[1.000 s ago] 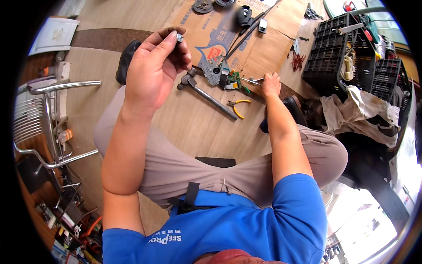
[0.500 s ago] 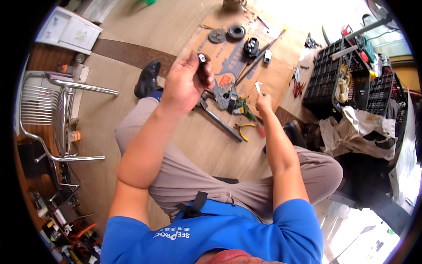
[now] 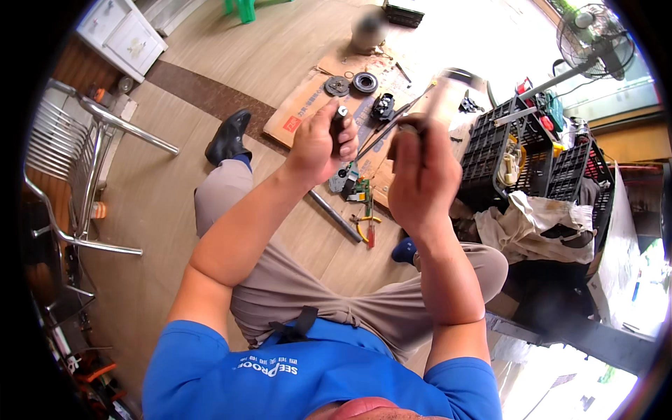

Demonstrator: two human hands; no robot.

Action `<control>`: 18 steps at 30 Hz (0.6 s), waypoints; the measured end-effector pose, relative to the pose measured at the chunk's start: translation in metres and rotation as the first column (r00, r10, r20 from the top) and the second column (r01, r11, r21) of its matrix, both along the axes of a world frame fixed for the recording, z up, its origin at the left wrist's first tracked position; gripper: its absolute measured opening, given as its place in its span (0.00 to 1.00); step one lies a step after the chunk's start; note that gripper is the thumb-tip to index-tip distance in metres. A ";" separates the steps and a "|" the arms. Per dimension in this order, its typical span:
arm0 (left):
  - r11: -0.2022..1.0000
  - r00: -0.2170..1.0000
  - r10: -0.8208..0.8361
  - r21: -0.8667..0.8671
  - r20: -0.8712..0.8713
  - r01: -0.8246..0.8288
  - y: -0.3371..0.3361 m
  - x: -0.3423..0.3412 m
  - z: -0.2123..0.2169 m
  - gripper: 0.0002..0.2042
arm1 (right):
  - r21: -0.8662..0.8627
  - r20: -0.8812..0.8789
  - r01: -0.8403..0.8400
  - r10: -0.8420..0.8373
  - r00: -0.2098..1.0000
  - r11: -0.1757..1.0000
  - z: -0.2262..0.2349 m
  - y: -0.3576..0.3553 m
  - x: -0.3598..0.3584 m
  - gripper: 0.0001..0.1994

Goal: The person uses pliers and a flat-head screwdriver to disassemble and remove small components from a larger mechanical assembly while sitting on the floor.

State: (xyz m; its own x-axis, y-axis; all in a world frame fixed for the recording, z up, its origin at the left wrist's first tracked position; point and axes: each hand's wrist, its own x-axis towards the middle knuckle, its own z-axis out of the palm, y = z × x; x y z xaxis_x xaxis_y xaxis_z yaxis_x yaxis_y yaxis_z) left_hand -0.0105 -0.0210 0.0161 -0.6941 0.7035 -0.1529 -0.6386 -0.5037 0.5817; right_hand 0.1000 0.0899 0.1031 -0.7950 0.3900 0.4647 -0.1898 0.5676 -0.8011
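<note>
There, just above the middle of the frame, a small dark cylindrical part (image 3: 341, 120) with a pale metal tip stood pinched upright in the left hand (image 3: 318, 143), whose fingers were curled closed around it. Just to its right the right hand (image 3: 420, 171) was raised to about the same height, fingers folded shut on a thin tool (image 3: 439, 84) that ran up and to the right from the fist; its upper end was blurred, so its kind could not be told. The two hands were near each other but apart.

Below and between them, on a sheet of brown cardboard (image 3: 297, 115) spread on the wooden floor, lay a grey metal piece (image 3: 344, 178), a long metal rod (image 3: 336, 215) and yellow-handled pliers (image 3: 367, 225). Higher up on the cardboard sat two dark round discs (image 3: 351, 84). A black shoe (image 3: 227, 136) rested at centre left. At right stood black plastic crates (image 3: 539, 164) with a pale cloth (image 3: 539, 224) heaped before them; a fan (image 3: 595, 31) stood upper right, a metal chair (image 3: 77, 175) far left.
</note>
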 end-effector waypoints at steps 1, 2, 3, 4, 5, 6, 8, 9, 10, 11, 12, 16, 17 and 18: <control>0.999 1.000 -0.023 0.030 0.003 0.023 0.002 0.000 -0.001 0.18 | -0.063 -0.045 0.016 -0.019 0.999 0.998 0.004 -0.003 0.005 0.06; 0.997 0.999 -0.045 0.060 0.006 0.044 0.003 0.001 -0.001 0.17 | -0.062 -0.043 0.013 -0.016 0.999 0.998 -0.002 -0.003 0.003 0.06; 0.998 0.999 -0.039 0.047 0.002 0.039 0.005 0.004 0.001 0.17 | 0.128 0.054 0.000 -0.007 0.999 0.992 -0.014 -0.001 -0.001 0.05; 0.997 0.999 -0.041 0.058 0.002 0.041 0.005 0.005 0.003 0.17 | 0.321 0.152 -0.030 -0.020 0.988 0.947 -0.023 0.002 -0.004 0.04; 0.995 0.997 -0.072 0.070 0.037 0.069 0.006 0.006 0.004 0.18 | 0.366 0.270 -0.081 -0.023 0.963 0.927 -0.029 0.009 -0.003 0.05; 0.995 0.994 -0.084 0.060 0.075 0.080 -0.001 0.004 0.001 0.18 | 0.356 0.271 -0.096 -0.005 0.963 0.930 -0.024 0.004 -0.003 0.05; 0.996 0.998 -0.059 0.070 0.031 0.056 -0.003 0.005 -0.002 0.18 | 0.270 -0.008 0.032 -0.031 0.999 0.962 -0.006 -0.003 0.009 0.04; 0.991 0.996 -0.090 0.100 0.013 0.088 -0.001 0.003 -0.002 0.18 | 0.246 -0.035 0.046 -0.039 0.999 0.968 -0.011 -0.003 0.010 0.04; 0.984 0.993 -0.119 0.129 -0.006 0.119 0.000 0.002 -0.002 0.19 | 0.223 -0.056 0.052 -0.040 0.998 0.973 -0.018 -0.003 0.011 0.04; 0.985 0.992 -0.124 0.119 0.021 0.121 0.001 0.004 -0.001 0.19 | 0.200 -0.072 0.053 -0.039 0.997 0.978 -0.025 -0.003 0.013 0.04; 0.983 0.991 -0.132 0.127 0.015 0.129 0.005 0.004 -0.001 0.19 | 0.390 0.007 0.026 -0.032 0.999 0.920 -0.028 0.000 0.006 0.05; 0.973 0.961 -0.203 0.153 0.189 0.175 0.001 0.008 -0.008 0.19 | 0.315 0.193 -0.028 -0.035 0.981 0.949 -0.030 -0.005 0.008 0.07; 0.965 0.965 -0.217 0.178 0.144 0.191 0.000 0.007 -0.011 0.19 | 0.208 0.010 0.013 -0.015 1.000 0.978 -0.025 -0.006 0.011 0.05; 0.952 0.966 -0.243 0.215 0.091 0.219 0.003 0.006 -0.011 0.19 | 0.190 -0.130 0.016 0.008 0.992 0.982 -0.026 -0.003 0.015 0.07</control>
